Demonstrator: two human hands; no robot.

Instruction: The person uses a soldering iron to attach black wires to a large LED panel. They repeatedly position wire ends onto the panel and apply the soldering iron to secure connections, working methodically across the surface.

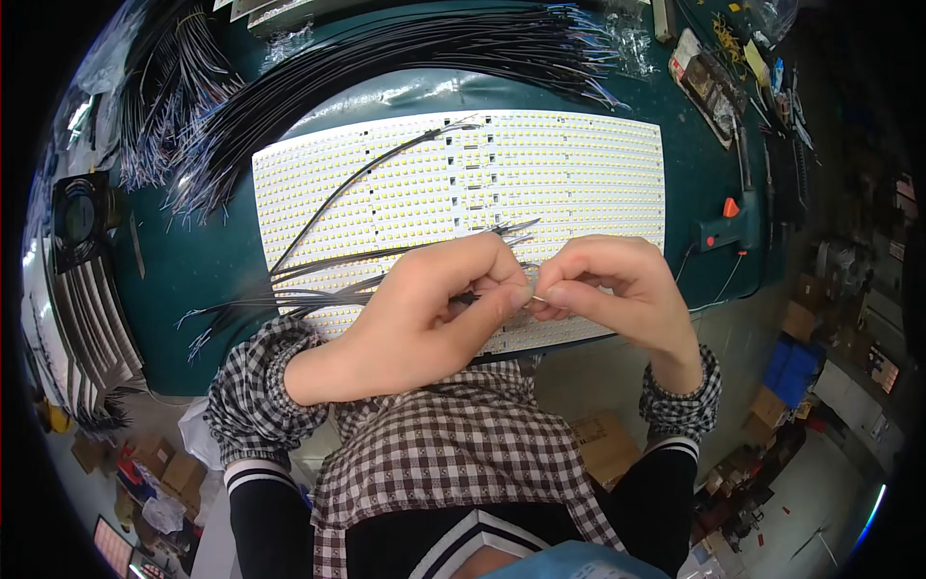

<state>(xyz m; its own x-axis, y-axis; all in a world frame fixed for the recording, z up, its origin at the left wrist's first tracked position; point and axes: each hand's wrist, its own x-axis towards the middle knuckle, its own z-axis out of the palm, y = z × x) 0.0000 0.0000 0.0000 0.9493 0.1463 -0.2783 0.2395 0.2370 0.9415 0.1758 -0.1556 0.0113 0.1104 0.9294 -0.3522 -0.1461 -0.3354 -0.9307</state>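
A white LED board panel with rows of small yellow chips lies before me on the bench. Over its near part, my left hand is closed in a pinch on the end of a thin black cable. My right hand meets it, thumb and forefinger pinching the thin wire end between the two hands. More black cables run under my left hand across the board, their split ends spreading to the left. One loose black cable curves over the panel's upper left. My fingers partly hide the wire.
A thick bundle of black cables arcs along the back of the green bench; another bundle lies back left. At left are a black square fan and stacked white strips. A stained tray and an orange-tipped tool sit at right.
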